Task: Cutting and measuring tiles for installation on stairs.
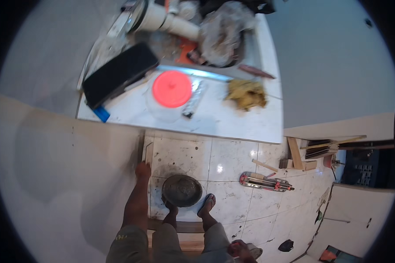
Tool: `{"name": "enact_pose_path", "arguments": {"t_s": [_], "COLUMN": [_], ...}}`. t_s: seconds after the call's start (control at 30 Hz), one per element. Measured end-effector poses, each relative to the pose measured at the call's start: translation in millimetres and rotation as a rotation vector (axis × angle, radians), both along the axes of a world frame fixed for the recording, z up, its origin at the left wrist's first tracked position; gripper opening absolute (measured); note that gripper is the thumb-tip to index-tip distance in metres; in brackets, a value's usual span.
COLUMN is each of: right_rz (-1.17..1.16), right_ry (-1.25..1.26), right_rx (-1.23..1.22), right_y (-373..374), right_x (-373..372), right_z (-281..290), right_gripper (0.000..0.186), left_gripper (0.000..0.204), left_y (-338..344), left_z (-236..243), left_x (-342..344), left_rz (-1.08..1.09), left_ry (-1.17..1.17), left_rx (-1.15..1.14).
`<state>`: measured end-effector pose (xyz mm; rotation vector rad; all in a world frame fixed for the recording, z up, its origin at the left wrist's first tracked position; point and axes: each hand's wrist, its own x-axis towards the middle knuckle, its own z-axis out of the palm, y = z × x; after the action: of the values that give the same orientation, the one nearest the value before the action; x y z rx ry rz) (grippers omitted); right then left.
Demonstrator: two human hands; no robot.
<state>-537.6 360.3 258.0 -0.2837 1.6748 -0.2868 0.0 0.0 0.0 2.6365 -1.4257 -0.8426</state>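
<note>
Grey metal, a long flat tool (141,147) stands nearly upright along the wall (70,184), its lower end gripped by the curled left hand (142,170). The right hand (238,249) is low in view; I cannot tell whether it is closed on anything. A dark bowl (170,200) sits on the tiled floor (228,160) beside the feet (209,204), left of a tile cutter (265,182); a pink lid (172,89) rests above the white surface (210,118)

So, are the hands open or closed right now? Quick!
Left hand: closed, seemingly holding a long flat tool.
Right hand: can't tell; too small and dark.
</note>
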Motion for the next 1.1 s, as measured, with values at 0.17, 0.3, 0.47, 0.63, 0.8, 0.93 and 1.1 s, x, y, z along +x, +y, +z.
{"name": "enact_pose_path", "arguments": {"t_s": [0.17, 0.3, 0.47, 0.63, 0.8, 0.93, 1.1], "right_rz": [-0.304, -0.253, 0.294, 1.505, 1.632, 1.558, 1.487], "right_ry": [0.017, -0.082, -0.192, 0.178, 0.484, 0.258, -0.47], "right_rx": [0.023, 0.086, -0.057, 0.067, -0.753, -0.869, -0.436], "right_y": [-4, 48, -17, -207, -397, -408, -340], "right_x": [-78, -186, -288, -438, -411, -408, -446], "right_z": [69, 38, -25, -89, 32, 50, -67], "right_gripper": [0.049, 0.046, 0.045, 0.04, 0.029, 0.024, 0.026], "left_gripper": [0.059, 0.037, 0.032, 0.072, 0.065, 0.06, 0.033], "left_y": [96, 122, 144, 184, 233, 234, 247], "left_z": [121, 236, 343, 346, 371, 341, 259], "left_x": [-7, -87, -185, -269, -382, -478, -572], "left_rz": [-0.03, 0.219, 0.434, 0.761, 1.099, 1.044, 1.327], "left_ry": [0.002, 0.257, 0.235, 0.409, 0.605, 0.392, 0.406], "left_rx": [-0.338, -0.48, -0.486, -0.347, -0.382, -0.185, -0.78]}}
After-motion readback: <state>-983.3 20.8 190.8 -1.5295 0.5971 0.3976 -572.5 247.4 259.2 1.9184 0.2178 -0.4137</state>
